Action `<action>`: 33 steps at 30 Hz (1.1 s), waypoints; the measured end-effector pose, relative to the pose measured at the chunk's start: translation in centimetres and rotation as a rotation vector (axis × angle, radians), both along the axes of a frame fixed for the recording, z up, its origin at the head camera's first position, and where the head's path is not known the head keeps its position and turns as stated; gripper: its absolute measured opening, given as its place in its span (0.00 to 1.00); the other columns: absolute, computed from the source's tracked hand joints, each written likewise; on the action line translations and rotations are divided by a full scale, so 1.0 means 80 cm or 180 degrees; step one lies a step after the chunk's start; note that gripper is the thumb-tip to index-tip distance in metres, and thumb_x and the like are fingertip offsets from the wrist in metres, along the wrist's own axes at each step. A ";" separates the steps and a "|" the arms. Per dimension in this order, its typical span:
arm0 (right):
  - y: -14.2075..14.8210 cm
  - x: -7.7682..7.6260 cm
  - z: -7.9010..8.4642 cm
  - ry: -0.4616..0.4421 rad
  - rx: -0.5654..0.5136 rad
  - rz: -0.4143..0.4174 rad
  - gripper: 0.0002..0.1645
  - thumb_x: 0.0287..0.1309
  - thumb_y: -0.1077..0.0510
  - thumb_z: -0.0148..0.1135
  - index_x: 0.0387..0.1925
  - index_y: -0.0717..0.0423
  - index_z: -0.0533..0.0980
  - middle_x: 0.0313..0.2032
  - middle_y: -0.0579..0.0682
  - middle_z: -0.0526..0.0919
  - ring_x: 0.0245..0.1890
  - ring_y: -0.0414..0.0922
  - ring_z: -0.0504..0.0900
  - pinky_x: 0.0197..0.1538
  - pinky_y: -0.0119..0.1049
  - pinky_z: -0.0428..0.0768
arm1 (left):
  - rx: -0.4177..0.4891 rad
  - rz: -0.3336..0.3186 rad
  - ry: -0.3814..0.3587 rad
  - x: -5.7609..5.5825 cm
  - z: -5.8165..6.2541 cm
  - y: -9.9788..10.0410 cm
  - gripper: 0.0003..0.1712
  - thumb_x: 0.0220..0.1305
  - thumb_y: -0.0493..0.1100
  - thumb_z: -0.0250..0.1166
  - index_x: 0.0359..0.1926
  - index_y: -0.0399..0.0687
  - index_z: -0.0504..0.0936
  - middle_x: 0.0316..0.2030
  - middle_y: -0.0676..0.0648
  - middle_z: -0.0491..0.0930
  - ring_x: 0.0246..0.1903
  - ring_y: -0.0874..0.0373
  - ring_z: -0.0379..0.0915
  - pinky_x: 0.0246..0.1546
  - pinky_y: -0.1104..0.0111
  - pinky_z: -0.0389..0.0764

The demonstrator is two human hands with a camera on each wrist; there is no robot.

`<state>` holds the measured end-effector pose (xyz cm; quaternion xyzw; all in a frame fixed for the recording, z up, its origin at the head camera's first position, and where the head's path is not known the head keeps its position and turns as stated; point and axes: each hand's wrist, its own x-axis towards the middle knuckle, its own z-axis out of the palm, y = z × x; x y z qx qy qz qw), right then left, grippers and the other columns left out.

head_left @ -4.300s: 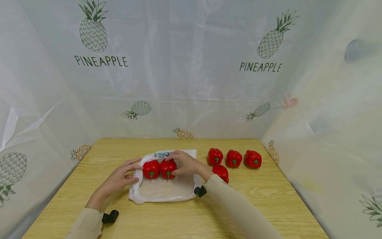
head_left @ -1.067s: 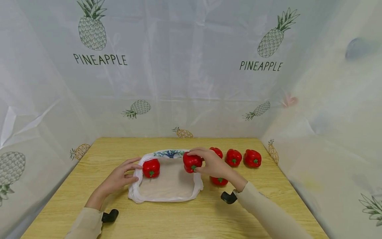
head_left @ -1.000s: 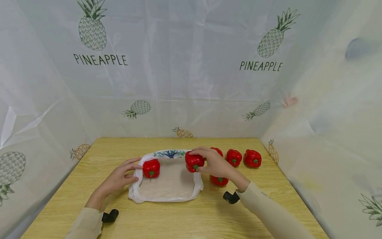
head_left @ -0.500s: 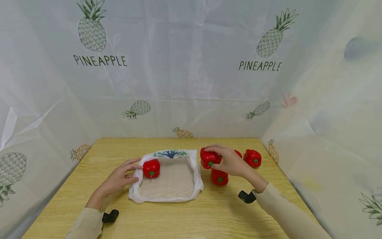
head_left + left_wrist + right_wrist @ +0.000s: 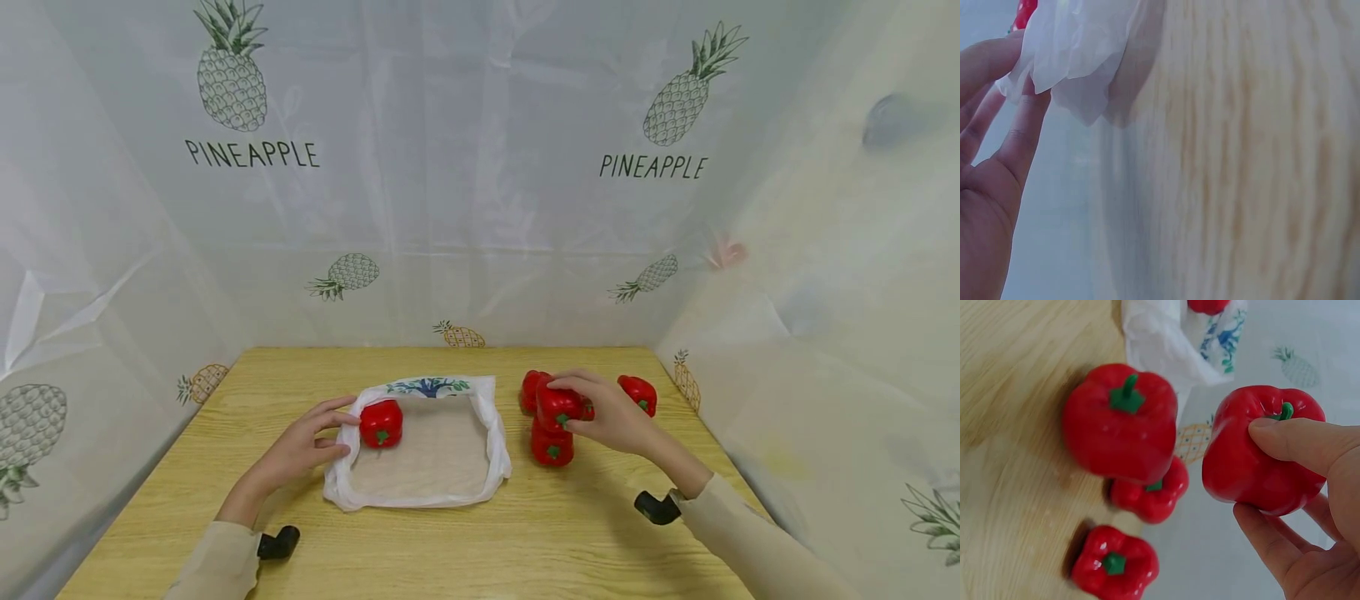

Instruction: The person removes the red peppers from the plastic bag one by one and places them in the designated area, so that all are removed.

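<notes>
A red bell pepper [image 5: 557,405] with a green stem is in my right hand [image 5: 611,417], gripped between thumb and fingers and raised over the table. Below it in the head view sits another bell pepper [image 5: 552,447]. My left hand [image 5: 296,450] holds the left rim of a white plastic bag [image 5: 497,450]; in the left wrist view, thumb and fingers [image 5: 1022,134] meet the bag's crumpled edge. The bag lies with its wide mouth spread toward me. Inside, at its left end, rests one bell pepper [image 5: 381,424].
More bell peppers stand at the right: one [image 5: 531,392] behind the held one, one mostly hidden by my right hand, and one [image 5: 639,394] farther right. Pineapple-print sheeting [image 5: 465,208] encloses the wooden table [image 5: 420,550].
My right hand has taken the second bell pepper out of the bag and carried it right, over the other peppers. My left hand has stayed at the bag's left rim.
</notes>
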<state>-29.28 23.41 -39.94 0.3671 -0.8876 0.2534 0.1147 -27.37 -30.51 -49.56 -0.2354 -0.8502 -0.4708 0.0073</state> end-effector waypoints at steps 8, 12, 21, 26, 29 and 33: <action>0.030 0.002 -0.008 0.0312 0.0043 -0.0028 0.37 0.51 0.70 0.82 0.64 0.53 0.81 0.63 0.56 0.82 0.52 0.51 0.87 0.44 0.37 0.90 | 0.0008 -0.0015 0.0030 0.001 0.000 0.002 0.22 0.67 0.35 0.74 0.61 0.44 0.83 0.79 0.35 0.59 0.69 0.25 0.66 0.59 0.54 0.85; 0.045 0.001 -0.014 0.0328 -0.0007 -0.0027 0.38 0.50 0.70 0.82 0.63 0.53 0.81 0.63 0.59 0.82 0.43 0.46 0.85 0.36 0.36 0.87 | -0.0005 -0.0011 0.0012 0.000 0.000 0.002 0.22 0.67 0.36 0.74 0.61 0.45 0.83 0.79 0.36 0.59 0.69 0.26 0.66 0.60 0.55 0.85; 0.071 -0.003 -0.022 0.0232 -0.0053 -0.0076 0.40 0.49 0.73 0.81 0.64 0.53 0.80 0.64 0.60 0.80 0.50 0.52 0.84 0.40 0.39 0.89 | 0.0006 -0.0003 -0.0003 0.000 0.000 0.003 0.22 0.67 0.35 0.74 0.61 0.45 0.83 0.79 0.36 0.60 0.69 0.26 0.66 0.60 0.56 0.85; 0.082 -0.005 -0.026 0.0195 -0.0044 -0.0099 0.39 0.49 0.74 0.81 0.64 0.54 0.80 0.64 0.62 0.80 0.53 0.57 0.84 0.44 0.36 0.90 | 0.0003 0.0005 0.0004 0.000 0.000 0.004 0.22 0.67 0.35 0.74 0.61 0.44 0.83 0.79 0.36 0.60 0.70 0.26 0.66 0.60 0.57 0.85; 0.087 -0.005 -0.028 0.0125 -0.0029 -0.0113 0.39 0.50 0.73 0.80 0.64 0.55 0.79 0.63 0.61 0.80 0.53 0.56 0.84 0.44 0.36 0.89 | -0.0008 0.0017 0.0000 0.000 0.001 0.004 0.22 0.67 0.36 0.75 0.61 0.44 0.83 0.79 0.36 0.60 0.70 0.26 0.66 0.59 0.56 0.85; 0.094 -0.003 -0.032 0.0095 0.0037 -0.0162 0.38 0.51 0.71 0.81 0.64 0.53 0.80 0.62 0.59 0.81 0.53 0.56 0.85 0.45 0.37 0.89 | -0.0019 0.0018 -0.0004 -0.002 0.000 0.003 0.22 0.67 0.36 0.75 0.61 0.46 0.84 0.79 0.38 0.61 0.70 0.27 0.67 0.59 0.56 0.85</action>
